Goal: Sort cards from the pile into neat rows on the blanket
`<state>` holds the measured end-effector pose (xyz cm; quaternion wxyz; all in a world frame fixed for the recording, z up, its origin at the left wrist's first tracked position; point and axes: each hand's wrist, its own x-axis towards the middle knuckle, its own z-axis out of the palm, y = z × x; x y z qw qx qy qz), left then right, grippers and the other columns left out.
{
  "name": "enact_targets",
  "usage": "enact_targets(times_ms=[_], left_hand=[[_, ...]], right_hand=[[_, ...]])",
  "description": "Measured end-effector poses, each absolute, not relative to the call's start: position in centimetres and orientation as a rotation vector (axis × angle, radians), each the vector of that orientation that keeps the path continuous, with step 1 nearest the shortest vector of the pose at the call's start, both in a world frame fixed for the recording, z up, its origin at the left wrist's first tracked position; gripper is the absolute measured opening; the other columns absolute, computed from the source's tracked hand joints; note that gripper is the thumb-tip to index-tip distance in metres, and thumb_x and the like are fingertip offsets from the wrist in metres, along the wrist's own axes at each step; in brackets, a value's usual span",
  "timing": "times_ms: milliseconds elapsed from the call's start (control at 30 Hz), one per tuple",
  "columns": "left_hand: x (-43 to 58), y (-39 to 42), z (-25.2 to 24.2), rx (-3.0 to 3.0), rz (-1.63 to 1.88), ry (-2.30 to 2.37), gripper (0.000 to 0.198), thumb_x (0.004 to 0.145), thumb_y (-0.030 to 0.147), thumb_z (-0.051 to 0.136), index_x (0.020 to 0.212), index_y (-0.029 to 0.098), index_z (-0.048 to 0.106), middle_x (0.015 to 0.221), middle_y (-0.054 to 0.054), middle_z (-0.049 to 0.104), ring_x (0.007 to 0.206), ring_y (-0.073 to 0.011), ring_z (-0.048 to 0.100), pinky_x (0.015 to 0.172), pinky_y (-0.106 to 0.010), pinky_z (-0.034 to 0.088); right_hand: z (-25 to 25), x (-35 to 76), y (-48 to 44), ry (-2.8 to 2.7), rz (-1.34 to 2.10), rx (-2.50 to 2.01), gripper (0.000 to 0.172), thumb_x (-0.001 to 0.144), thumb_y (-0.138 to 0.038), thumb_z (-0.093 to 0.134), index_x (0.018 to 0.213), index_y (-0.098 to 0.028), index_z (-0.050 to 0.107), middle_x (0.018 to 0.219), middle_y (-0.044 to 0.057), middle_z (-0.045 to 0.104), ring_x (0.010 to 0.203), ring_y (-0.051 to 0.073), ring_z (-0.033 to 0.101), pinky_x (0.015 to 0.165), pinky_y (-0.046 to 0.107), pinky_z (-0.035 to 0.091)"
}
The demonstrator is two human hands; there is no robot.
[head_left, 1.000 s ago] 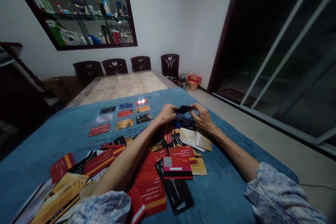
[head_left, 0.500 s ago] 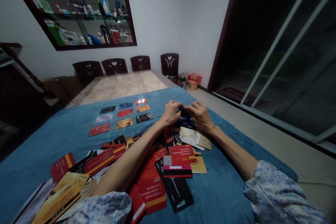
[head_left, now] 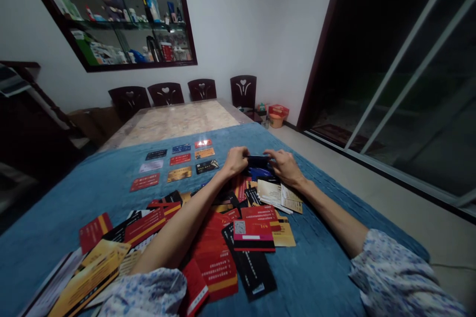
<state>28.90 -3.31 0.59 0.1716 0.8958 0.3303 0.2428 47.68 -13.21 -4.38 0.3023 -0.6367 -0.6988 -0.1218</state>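
Both my hands meet over the far end of a heap of plastic cards (head_left: 223, 237) on a blue cloth (head_left: 320, 267). My left hand (head_left: 236, 159) and my right hand (head_left: 284, 165) pinch the two ends of a dark blue card (head_left: 258, 161), held flat just above the heap. More blue cards (head_left: 259, 173) lie right under it. Beyond my left hand, several cards are laid out in a neat grid (head_left: 174, 162) of rows. Pale cards (head_left: 278, 194) lie by my right wrist.
The cloth covers the near part of a long marble-topped table (head_left: 178, 119). Several dark chairs (head_left: 201, 90) stand at its far end under a glass wall cabinet (head_left: 119, 20). A sliding glass door (head_left: 409, 84) and bare floor are to the right.
My hands have lowered the dark card from a raised, tilted hold to a flat one close over the heap. The view has shifted slightly.
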Motion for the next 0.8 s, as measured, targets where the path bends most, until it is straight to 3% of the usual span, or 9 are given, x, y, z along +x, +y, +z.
enact_targets(times_ms=[233,800], left_hand=[[29.0,-3.3,0.9,2.49,0.725,0.972,0.029,0.076,0.005,0.053,0.09,0.015,0.077,0.093,-0.008,0.077,0.09,-0.0188,0.069,0.087,-0.028,0.051],[28.7,-4.3,1.8,2.41,0.828,1.03,0.023,0.078,0.007,0.059,0.091,0.017,0.075,0.089,-0.006,0.075,0.088,-0.0189,0.068,0.087,-0.029,0.051]], right_hand=[[-4.2,47.3,-13.4,-1.858,-0.301,-1.703,0.037,0.088,-0.013,0.048,0.122,-0.021,0.06,0.094,0.008,0.072,0.088,0.024,0.06,0.082,0.037,0.041],[-3.8,46.7,-13.6,-1.931,-0.721,-1.603,0.044,0.086,-0.025,0.054,0.129,-0.017,0.053,0.113,0.015,0.062,0.104,0.03,0.052,0.085,0.04,0.037]])
